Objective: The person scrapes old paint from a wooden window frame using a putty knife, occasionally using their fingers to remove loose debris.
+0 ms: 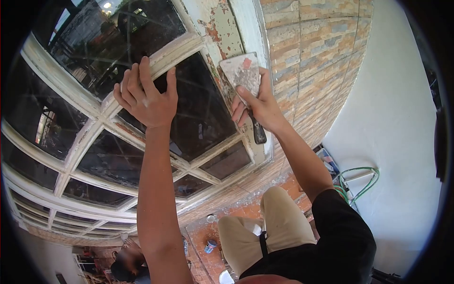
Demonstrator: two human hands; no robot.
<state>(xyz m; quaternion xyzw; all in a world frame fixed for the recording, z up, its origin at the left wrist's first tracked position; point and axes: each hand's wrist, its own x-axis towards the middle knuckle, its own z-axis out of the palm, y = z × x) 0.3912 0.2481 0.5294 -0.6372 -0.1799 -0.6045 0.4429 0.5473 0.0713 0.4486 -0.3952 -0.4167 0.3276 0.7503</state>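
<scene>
My right hand [262, 106] is closed round a wide scraper [247, 73], with the thumb on its worn metal blade. The scraper's black handle [259, 133] sticks out below the palm, and the blade lies over the edge of the window frame [222, 31], where paint is chipped and flaking. Over on the left, my left hand [151, 102] grips a pale window bar [182, 49], fingers bent over it and thumb spread to the right. Dark glass panes [201, 109] sit on both sides of that bar.
A stone-tile wall [317, 57] runs along the right of the window. On the red tiled floor [201, 236] stand a small can [211, 246] and scattered flakes. A green hose [376, 182] lies at the right. Another person [130, 262] is at lower left.
</scene>
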